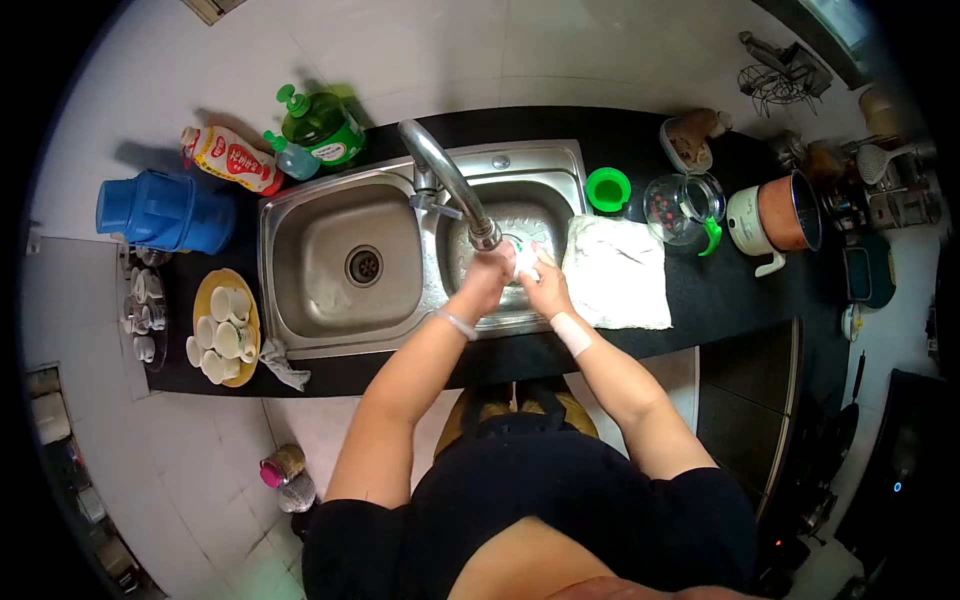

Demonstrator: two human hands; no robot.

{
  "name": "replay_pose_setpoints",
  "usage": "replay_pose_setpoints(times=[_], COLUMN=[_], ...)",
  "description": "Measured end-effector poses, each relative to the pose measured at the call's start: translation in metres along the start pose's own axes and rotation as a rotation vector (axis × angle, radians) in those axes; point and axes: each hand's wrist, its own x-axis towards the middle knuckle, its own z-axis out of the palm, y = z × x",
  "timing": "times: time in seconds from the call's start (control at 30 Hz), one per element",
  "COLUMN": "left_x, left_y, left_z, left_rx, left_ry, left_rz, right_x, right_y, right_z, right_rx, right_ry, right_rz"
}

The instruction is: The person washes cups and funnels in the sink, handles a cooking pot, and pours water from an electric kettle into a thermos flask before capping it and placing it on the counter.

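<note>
My left hand point(486, 281) and my right hand point(546, 286) are close together over the right sink basin point(459, 215), just below the spout of the metal faucet point(440, 165). Between them they hold a small white cup point(525, 258) with a bit of green on it. The fingers of both hands are closed on the cup, partly hiding it. Water shows in the basin behind the hands. A white cloth point(617, 275) lies spread on the counter, right of the basin.
Left of the sink, a yellow tray point(254, 320) holds several white cups beside a blue jug point(165, 212). Soap bottles point(322, 128) stand behind the left basin point(345, 255). A green lid point(608, 189), glass pot point(683, 208) and small cooker point(775, 215) are at the right.
</note>
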Motion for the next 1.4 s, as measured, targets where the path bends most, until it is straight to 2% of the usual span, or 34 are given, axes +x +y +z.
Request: replay_pose_setpoints(times=[0.03,0.07,0.1,0.17,0.23,0.27,0.37,0.4,0.43,0.5,0.53,0.57,0.63,0.67,0.77,0.8,0.83,0.87,0.9,0.93,1.03,1.07,1.1,1.17,1.2,1.23,1.3,1.33,1.4], left_x=[-0.003,-0.013,-0.025,-0.016,-0.004,0.003,-0.018,-0.022,-0.024,0.006,0.001,-0.003,-0.012,-0.011,-0.008,-0.008,-0.007,-0.009,-0.018,-0.033,-0.004,-0.002,0.004,-0.015,-0.026,-0.018,-0.026,-0.031,-0.03], left_y=[0.003,0.003,0.004,-0.01,-0.009,-0.017,0.002,-0.002,0.022,0.009,0.025,0.04,0.074,0.063,0.028,0.009,-0.002,-0.011,0.013,0.031,0.002,0.005,-0.005,0.01,0.02,0.002,0.011,0.009,0.007], left_z=[-0.005,-0.011,-0.018,-0.045,-0.068,-0.068,-0.029,-0.013,-0.008,0.003,-0.009,-0.021,-0.031,-0.029,0.008,0.011,-0.001,-0.006,-0.015,-0.029,-0.064,-0.064,-0.058,-0.035,-0.02,-0.013,0.0,-0.001,-0.008], left_rx=[-0.083,0.232,0.547,0.975,1.206,1.241,1.042,1.188,0.911,-0.077,-0.79,-1.482,-1.563,-1.457,-0.738,-0.391,-0.035,0.299,0.631,0.872,1.096,1.093,0.969,0.907,0.74,0.6,0.815,0.937,0.699], left_ry=[-0.021,-0.104,-0.188,-0.329,-0.18,-0.042,0.007,0.048,-0.054,0.215,0.111,0.032,0.113,-0.046,0.185,0.148,-0.111,-0.252,-0.38,-0.377,-0.331,-0.182,0.026,0.021,0.18,0.302,0.683,0.678,0.558], left_rz=[-0.026,0.086,0.197,0.684,1.072,1.118,0.607,0.535,0.213,-0.218,-0.201,-0.289,-0.466,-0.387,-0.172,-0.13,0.053,0.076,0.115,0.459,1.139,1.1,1.116,0.472,0.433,0.632,0.92,0.826,0.521], right_x=[0.008,0.015,0.022,0.028,0.034,0.03,0.026,0.022,0.016,-0.001,-0.009,-0.015,-0.022,-0.022,-0.009,0.001,0.008,0.008,0.014,0.017,0.015,0.016,0.017,0.018,0.014,0.007,0.0,-0.006,-0.018], right_y=[0.007,0.013,-0.011,-0.014,-0.013,-0.013,-0.015,-0.013,-0.01,-0.003,-0.025,-0.033,-0.043,-0.039,-0.019,-0.001,-0.027,-0.026,-0.024,-0.026,-0.023,-0.021,-0.027,-0.047,-0.04,-0.022,0.012,-0.007,-0.047], right_z=[-0.006,-0.011,-0.033,-0.043,-0.047,-0.046,-0.033,-0.025,-0.019,0.003,-0.005,-0.003,0.0,0.001,-0.009,-0.01,-0.033,-0.04,-0.047,-0.051,-0.044,-0.038,-0.036,-0.033,-0.021,-0.006,0.021,0.022,-0.004], right_rx=[0.211,0.422,0.532,0.634,0.683,0.715,0.742,0.672,0.47,0.038,-0.02,-0.058,-0.068,-0.01,0.175,0.335,0.68,0.771,0.852,0.832,0.93,0.921,1.026,1.236,1.269,1.396,1.644,1.596,1.561], right_ry=[-0.072,-0.146,-0.282,-0.378,-0.383,-0.385,-0.218,-0.174,-0.169,0.03,-0.009,0.053,0.027,0.009,-0.138,-0.228,-0.374,-0.427,-0.483,-0.485,-0.455,-0.413,-0.337,-0.166,-0.054,-0.038,-0.015,-0.035,-0.187], right_rz=[0.134,0.268,0.438,0.472,0.447,0.446,0.491,0.441,0.358,-0.074,-0.099,-0.229,-0.205,-0.193,-0.112,-0.069,0.303,0.395,0.47,0.469,0.474,0.434,0.517,0.682,0.715,0.793,0.934,0.903,0.977])
